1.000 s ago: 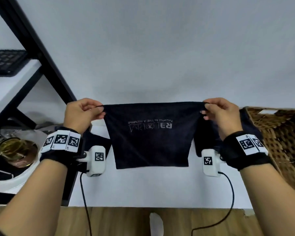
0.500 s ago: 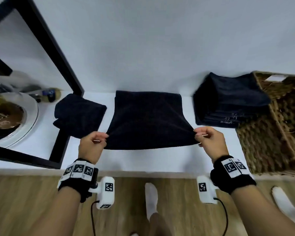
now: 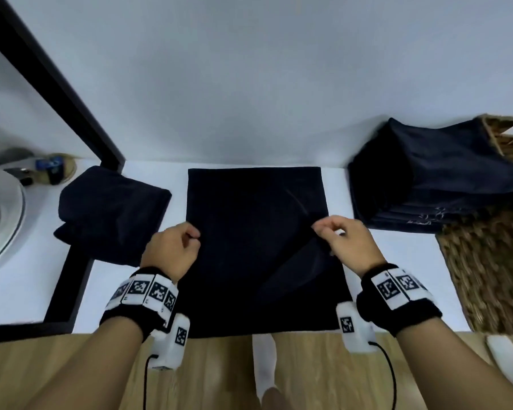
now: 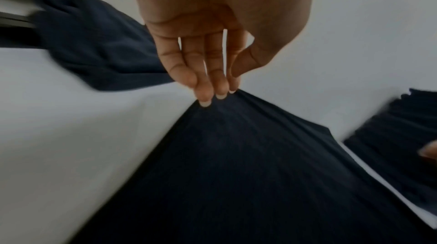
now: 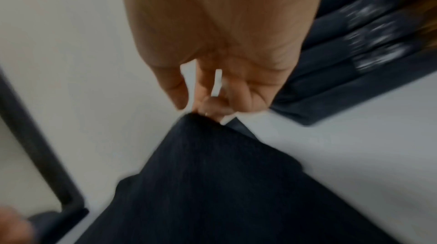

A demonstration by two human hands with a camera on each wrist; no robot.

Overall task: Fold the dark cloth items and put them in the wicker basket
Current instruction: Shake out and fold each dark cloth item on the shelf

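**Bring the Pinched Edge Square Across**

The dark cloth (image 3: 258,232) lies spread on the white table (image 3: 21,279), its far half flat beyond the fingertips. The wicker basket (image 3: 486,270) stands to the right of the right hand, with a folded stack (image 3: 427,184) leaning on it. The left hand (image 3: 171,250) and right hand (image 3: 345,247) each pinch a side edge. Best to lift both evenly, keep the span taut, and match corners before pressing.

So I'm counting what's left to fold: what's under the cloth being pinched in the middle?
Around the flat dark cloth only white tabletop shows. It lies flat, but whatever it covers is hidden.
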